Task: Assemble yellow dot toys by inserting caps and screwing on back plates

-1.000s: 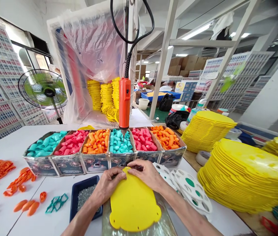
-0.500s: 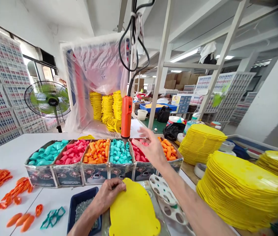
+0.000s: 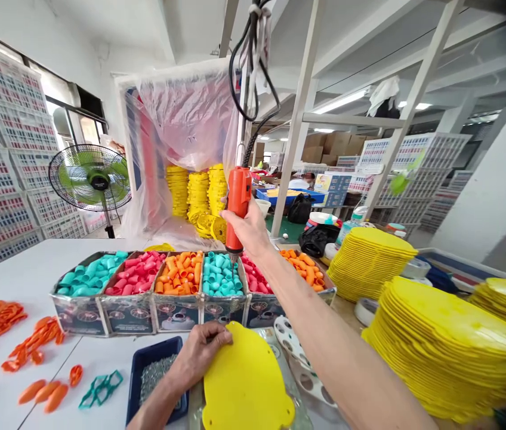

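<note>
My right hand [image 3: 252, 230] is wrapped round the orange electric screwdriver [image 3: 237, 194], which hangs upright from a black cable with its bit pointing down over the parts boxes. At the near middle of the table, my left hand [image 3: 206, 349] pinches the upper left edge of a flat yellow plate [image 3: 246, 382] between thumb and fingers. The plate has small holes near its edge and rests on a fixture [image 3: 197, 401] that shows only at its sides. Left of the plate, a dark blue tray [image 3: 135, 373] contains small metal screws [image 3: 153, 376].
A row of boxes [image 3: 176, 315] with teal, pink and orange tube pieces stands behind the plate. Stacked yellow plates [image 3: 441, 352] rise on the right. Orange parts [image 3: 38, 343] and a teal piece [image 3: 101, 387] lie on the left. White holed pieces [image 3: 309, 376] sit right of the plate.
My right hand has moved left and up from open air beside the screwdriver and closed round it. My left hand stays on the yellow plate.
</note>
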The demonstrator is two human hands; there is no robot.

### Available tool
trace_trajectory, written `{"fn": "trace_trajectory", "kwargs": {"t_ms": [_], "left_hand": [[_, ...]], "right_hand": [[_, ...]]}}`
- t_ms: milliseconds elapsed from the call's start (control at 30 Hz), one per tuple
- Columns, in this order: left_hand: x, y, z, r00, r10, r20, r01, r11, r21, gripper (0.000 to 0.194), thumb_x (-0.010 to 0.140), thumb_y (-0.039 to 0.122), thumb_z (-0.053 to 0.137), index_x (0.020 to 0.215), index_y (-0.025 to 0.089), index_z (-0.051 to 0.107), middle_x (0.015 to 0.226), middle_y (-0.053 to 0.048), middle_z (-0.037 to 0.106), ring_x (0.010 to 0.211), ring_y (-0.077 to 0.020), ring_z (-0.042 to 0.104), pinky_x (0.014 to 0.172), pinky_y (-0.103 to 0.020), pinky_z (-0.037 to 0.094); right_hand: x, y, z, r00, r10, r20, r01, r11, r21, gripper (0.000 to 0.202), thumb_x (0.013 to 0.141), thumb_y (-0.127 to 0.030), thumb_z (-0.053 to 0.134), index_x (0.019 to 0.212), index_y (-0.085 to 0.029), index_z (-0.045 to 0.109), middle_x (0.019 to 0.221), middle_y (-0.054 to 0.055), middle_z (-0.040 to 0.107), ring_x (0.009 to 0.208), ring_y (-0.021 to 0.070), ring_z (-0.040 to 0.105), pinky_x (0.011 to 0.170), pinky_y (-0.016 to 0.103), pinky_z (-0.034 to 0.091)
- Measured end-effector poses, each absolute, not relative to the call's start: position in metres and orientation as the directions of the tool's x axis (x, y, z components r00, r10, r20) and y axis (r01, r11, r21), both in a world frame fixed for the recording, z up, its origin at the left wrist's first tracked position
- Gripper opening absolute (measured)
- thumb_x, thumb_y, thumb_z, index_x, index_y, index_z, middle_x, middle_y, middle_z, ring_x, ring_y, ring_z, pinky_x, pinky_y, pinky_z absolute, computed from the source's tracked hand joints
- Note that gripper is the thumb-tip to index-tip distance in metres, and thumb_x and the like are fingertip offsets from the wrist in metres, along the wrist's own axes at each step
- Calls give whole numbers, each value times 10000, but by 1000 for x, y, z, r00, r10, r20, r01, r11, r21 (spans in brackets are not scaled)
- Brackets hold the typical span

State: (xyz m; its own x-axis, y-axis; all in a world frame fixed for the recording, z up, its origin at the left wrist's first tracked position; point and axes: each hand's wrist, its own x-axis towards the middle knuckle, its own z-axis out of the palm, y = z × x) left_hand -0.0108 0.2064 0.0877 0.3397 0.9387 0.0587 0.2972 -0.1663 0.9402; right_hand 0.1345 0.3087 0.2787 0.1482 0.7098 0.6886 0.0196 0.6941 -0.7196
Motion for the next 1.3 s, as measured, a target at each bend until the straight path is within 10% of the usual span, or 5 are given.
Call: {"fn": "trace_trajectory", "kwargs": {"t_ms": [200,1300], "left_hand": [[-11,207,84,348,936,51,272,-153,950,424,884,537,590,790,145,722,830,-44,700,763,-191,560,630,-248,402],[-10,208,84,344,937,63,281,-167,945,441,887,555,585,779,151,725,800,-41,695,716,-182,540,595,-244,395]], "right_hand": [[138,268,260,219,773,595,-86,623,-778,243,765,-327,738,947,-230,609,802,-26,663,511,125,595,497,266,512],[128,247,218,209,836,507,-153,540,-828,275,738,-354,747,922,-196,617,812,4,719,490,124,601,480,255,519]]}}
